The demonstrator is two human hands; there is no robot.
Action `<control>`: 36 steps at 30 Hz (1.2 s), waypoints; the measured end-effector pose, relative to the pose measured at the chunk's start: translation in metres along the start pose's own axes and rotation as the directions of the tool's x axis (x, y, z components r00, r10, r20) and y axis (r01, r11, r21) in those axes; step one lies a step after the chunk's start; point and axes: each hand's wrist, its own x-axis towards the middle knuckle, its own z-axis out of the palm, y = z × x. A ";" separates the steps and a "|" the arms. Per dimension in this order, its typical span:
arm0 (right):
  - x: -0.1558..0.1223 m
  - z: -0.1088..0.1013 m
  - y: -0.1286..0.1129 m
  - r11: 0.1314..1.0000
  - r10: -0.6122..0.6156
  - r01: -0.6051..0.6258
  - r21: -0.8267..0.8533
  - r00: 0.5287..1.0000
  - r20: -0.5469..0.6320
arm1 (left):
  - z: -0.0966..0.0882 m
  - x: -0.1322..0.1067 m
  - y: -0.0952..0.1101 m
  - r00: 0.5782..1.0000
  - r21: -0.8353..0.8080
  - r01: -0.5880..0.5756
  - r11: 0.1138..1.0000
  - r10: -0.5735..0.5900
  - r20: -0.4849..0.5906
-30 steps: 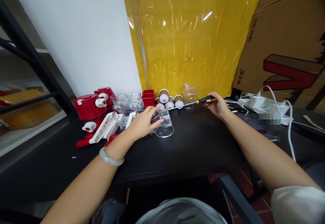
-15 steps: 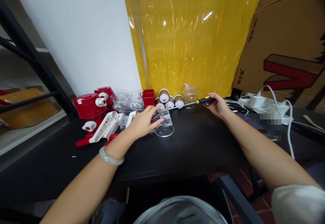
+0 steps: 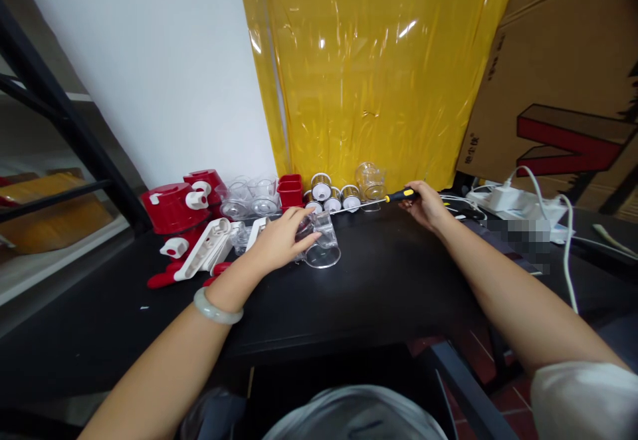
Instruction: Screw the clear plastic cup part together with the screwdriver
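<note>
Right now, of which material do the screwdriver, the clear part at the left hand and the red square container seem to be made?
Screwdriver: its shaft looks like metal, thin and grey with a sheen; the black-and-yellow handle is probably plastic or rubber.
Clear part: likely rigid plastic, see-through with glossy highlights, though glass is possible.
Red container: apparently moulded plastic, smooth and evenly coloured.

A screwdriver point(image 3: 401, 195) bars the gap between left hand point(image 3: 282, 239) and right hand point(image 3: 423, 205); nearer, the table point(image 3: 383, 287) is open. Drums point(image 3: 172, 211) block the left, spools point(image 3: 321, 189) far, cords point(image 3: 567, 254) right.
</note>
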 end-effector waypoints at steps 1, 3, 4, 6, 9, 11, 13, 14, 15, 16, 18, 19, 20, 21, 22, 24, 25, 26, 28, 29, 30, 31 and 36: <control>-0.001 0.001 -0.001 1.000 0.013 -0.013 0.022 1.000 0.000 | 0.000 0.000 0.000 1.000 -0.004 -0.002 1.000 0.002 0.001; -0.001 0.001 -0.003 0.999 0.032 -0.032 0.037 0.999 0.008 | 0.000 0.000 0.000 1.000 -0.007 -0.003 1.000 0.003 0.002; -0.001 0.000 -0.003 0.999 0.034 -0.034 0.031 0.999 0.010 | 0.000 0.000 0.000 1.000 -0.005 -0.002 1.000 0.003 0.001; 0.001 -0.002 -0.002 1.000 0.030 -0.030 -0.002 0.999 0.014 | 0.000 0.000 0.000 1.000 0.001 -0.002 1.000 0.002 -0.003; 0.003 -0.005 0.001 0.998 0.029 -0.027 -0.059 0.999 0.026 | 0.000 0.000 0.000 1.000 0.001 -0.002 1.000 0.002 -0.006; 0.003 -0.005 0.002 0.997 0.035 -0.032 -0.074 0.999 0.030 | 0.000 -0.001 0.001 1.000 0.000 0.001 1.000 -0.001 -0.004; 0.002 -0.004 0.002 0.997 0.039 -0.037 -0.060 0.999 0.022 | -0.001 -0.001 0.001 1.000 0.000 0.003 1.000 -0.003 0.001; 0.001 -0.003 0.001 0.998 0.040 -0.039 -0.044 0.999 0.012 | -0.001 -0.001 0.001 1.000 0.000 0.002 1.000 -0.002 0.002; 0.000 -0.001 -0.001 0.999 0.041 -0.041 -0.023 0.999 0.002 | 0.000 0.000 0.000 1.000 0.000 0.001 1.000 -0.001 0.003; 0.000 0.000 -0.002 0.999 0.044 -0.044 0.002 0.999 -0.009 | 0.000 0.000 0.000 1.000 0.000 0.000 1.000 0.000 0.004; -0.002 0.002 -0.005 0.997 0.050 -0.049 0.058 0.999 -0.022 | 0.000 0.000 0.000 1.000 -0.001 -0.003 1.000 0.003 0.003; -0.002 0.002 -0.005 0.995 0.053 -0.051 0.084 0.998 -0.020 | 0.000 0.000 0.000 1.000 0.000 -0.003 1.000 0.003 0.001; -0.003 0.002 -0.005 0.993 0.054 -0.053 0.103 0.998 -0.014 | 0.000 0.000 0.000 1.000 -0.001 -0.003 1.000 0.003 0.000; -0.003 0.002 -0.005 0.992 0.055 -0.054 0.113 0.998 -0.007 | 0.000 0.000 0.000 1.000 -0.002 -0.003 1.000 0.003 -0.002; -0.002 0.002 -0.004 0.992 0.055 -0.054 0.113 0.999 -0.001 | 0.000 -0.001 0.000 1.000 -0.003 -0.002 1.000 0.002 -0.002; 0.000 0.000 -0.002 0.996 0.053 -0.054 0.077 0.999 0.008 | 0.000 -0.001 0.000 1.000 -0.004 -0.001 1.000 0.001 0.001; 0.001 -0.002 0.000 0.998 0.049 -0.049 0.041 0.999 0.005 | -0.001 -0.001 0.000 1.000 -0.003 0.000 1.000 0.000 0.003; 0.002 -0.003 0.001 0.999 0.041 -0.041 -0.004 0.999 -0.003 | -0.001 -0.001 0.000 1.000 -0.001 0.000 1.000 0.000 0.002; 0.005 -0.005 0.004 0.995 0.017 -0.018 -0.098 1.000 -0.019 | -0.001 -0.001 0.000 1.000 0.006 0.000 1.000 0.000 -0.002; 0.005 -0.006 0.005 0.992 0.005 -0.007 -0.129 1.000 -0.019 | -0.001 0.000 0.000 1.000 0.008 -0.001 1.000 0.001 -0.003; 0.006 -0.006 0.005 0.990 -0.004 0.002 -0.141 1.000 -0.012 | 0.000 0.000 0.000 1.000 0.010 -0.002 1.000 0.002 -0.005; 0.006 -0.006 0.005 0.990 -0.006 0.006 -0.139 1.000 0.001 | 0.000 0.000 -0.001 1.000 0.011 -0.002 1.000 0.003 -0.006; 0.002 -0.002 0.000 0.999 0.021 -0.021 -0.039 1.000 0.004 | 0.000 0.000 -0.001 1.000 0.012 -0.002 1.000 0.002 0.000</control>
